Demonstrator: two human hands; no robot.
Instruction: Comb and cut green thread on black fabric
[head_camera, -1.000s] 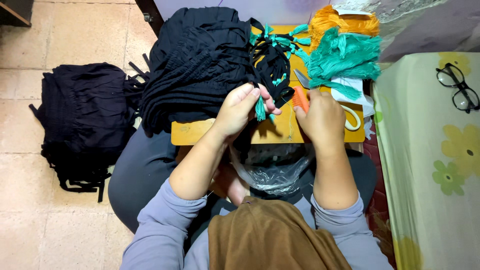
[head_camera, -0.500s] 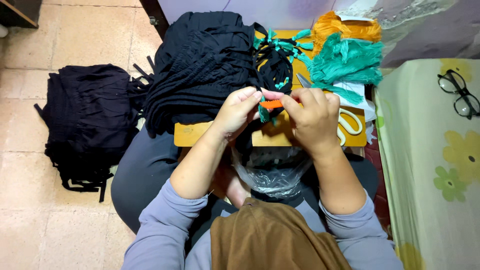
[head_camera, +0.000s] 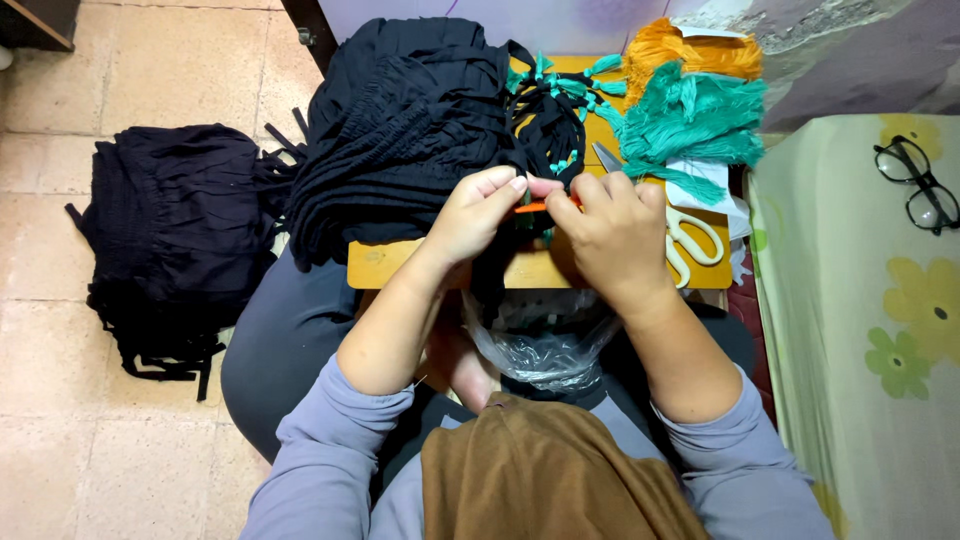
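Pinching a small orange tassel piece (head_camera: 533, 207) between both sets of fingers, left hand (head_camera: 478, 215) and right hand (head_camera: 612, 232) closed tight on it from either side, just above the near edge of the small yellow wooden surface (head_camera: 400, 268). Sitting right behind the hands, a heap of black pleated cloth (head_camera: 410, 120) with black cords tipped in teal tassels (head_camera: 555, 110) draped across its right side. Lying further right, a bundle of teal thread (head_camera: 695, 120), a bundle of orange thread (head_camera: 690, 52) at the far edge, and white-handled scissors (head_camera: 690, 240) touching the right hand's outer side. Resting on the floor at left, a second pile of black cloth (head_camera: 165, 240); on the flowered bed cover at right, black-framed glasses (head_camera: 918, 185). Judging the risks: tassel slipping loose from such a fine pinch, cords tangling close by, scissors getting knocked off by the wrist
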